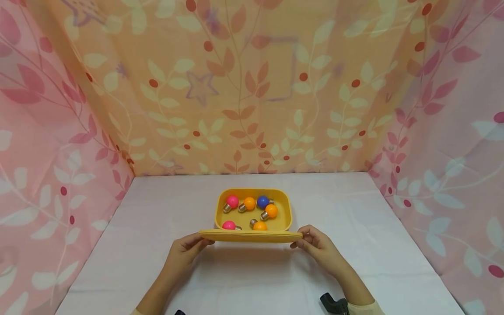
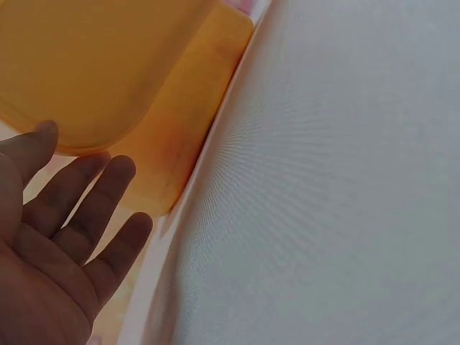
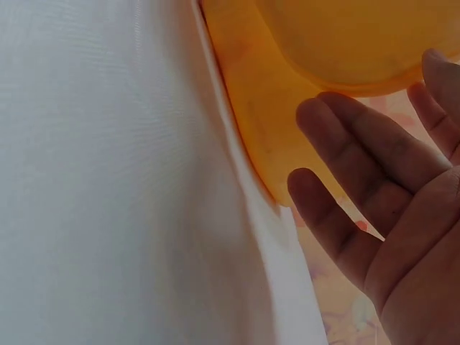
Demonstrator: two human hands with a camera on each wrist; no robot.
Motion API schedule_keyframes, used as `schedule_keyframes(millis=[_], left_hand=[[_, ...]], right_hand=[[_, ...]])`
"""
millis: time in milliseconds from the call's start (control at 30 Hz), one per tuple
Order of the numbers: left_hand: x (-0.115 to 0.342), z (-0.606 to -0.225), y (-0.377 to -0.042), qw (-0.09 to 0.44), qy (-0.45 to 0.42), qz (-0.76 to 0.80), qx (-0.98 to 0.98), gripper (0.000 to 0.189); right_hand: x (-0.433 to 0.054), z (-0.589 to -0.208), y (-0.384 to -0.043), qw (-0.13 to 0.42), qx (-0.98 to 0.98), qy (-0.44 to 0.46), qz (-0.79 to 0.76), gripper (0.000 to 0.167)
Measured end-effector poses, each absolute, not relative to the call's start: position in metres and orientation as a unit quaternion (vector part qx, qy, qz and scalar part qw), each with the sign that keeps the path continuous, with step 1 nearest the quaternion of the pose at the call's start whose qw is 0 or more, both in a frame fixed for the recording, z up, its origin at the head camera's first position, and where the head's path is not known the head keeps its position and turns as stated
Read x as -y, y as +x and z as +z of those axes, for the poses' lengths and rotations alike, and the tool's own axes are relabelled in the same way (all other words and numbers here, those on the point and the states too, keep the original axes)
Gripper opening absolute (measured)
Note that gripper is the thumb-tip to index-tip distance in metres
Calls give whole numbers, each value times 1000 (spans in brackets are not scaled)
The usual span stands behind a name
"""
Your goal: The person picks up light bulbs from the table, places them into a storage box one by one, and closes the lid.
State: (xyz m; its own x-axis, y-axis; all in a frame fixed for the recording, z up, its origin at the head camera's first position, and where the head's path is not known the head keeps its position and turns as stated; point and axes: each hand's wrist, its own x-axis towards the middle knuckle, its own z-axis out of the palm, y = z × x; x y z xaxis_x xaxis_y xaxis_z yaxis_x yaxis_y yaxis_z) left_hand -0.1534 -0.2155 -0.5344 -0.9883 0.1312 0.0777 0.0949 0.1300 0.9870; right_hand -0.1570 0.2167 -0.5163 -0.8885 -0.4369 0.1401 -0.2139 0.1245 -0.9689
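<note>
A yellow lid (image 1: pixel 250 236) is held tilted at the near edge of a yellow box (image 1: pixel 286 210). My left hand (image 1: pixel 185 250) pinches the lid's left end between thumb and fingers, and my right hand (image 1: pixel 320 248) pinches its right end. Inside the box lie several small bulbs with metal screw bases, among them a pink bulb (image 1: pixel 232 201), an orange bulb (image 1: pixel 250 203) and a blue bulb (image 1: pixel 263 201). The lid partly covers the nearer bulbs from sight. In both wrist views the lid (image 2: pixel 86 65) stands apart from the table, with the box wall (image 3: pixel 266 115) beyond it.
The box stands on a white-covered table (image 1: pixel 165 201). Behind it hangs a yellow patterned curtain (image 1: pixel 244 87), with pink patterned cloth (image 1: pixel 39 153) at both sides. Near my right forearm a black strap-like object (image 1: pixel 334 303) shows at the lower edge.
</note>
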Motion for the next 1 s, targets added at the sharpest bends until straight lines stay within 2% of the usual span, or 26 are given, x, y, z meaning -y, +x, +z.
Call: schedule_keyframes(millis=[233,433,667,1000], left_hand=[[215,-538,-156,-30,122,646,-753,30],[212,-537,-155,-45,122,648,-750,33],[210,-539,-153,-55,101,638,-761,34],[211,-541,-152,-84,120,606,-782,43]], right_hand=[[-209,-513,-156,28,-792,-192,-579,20],[-205,-513,-156,-19,-815,-185,-548,19],[-202,-515,-155,-52,-820,-192,-537,25],[-200,-519,-154,-90,-818,-209,-528,32]])
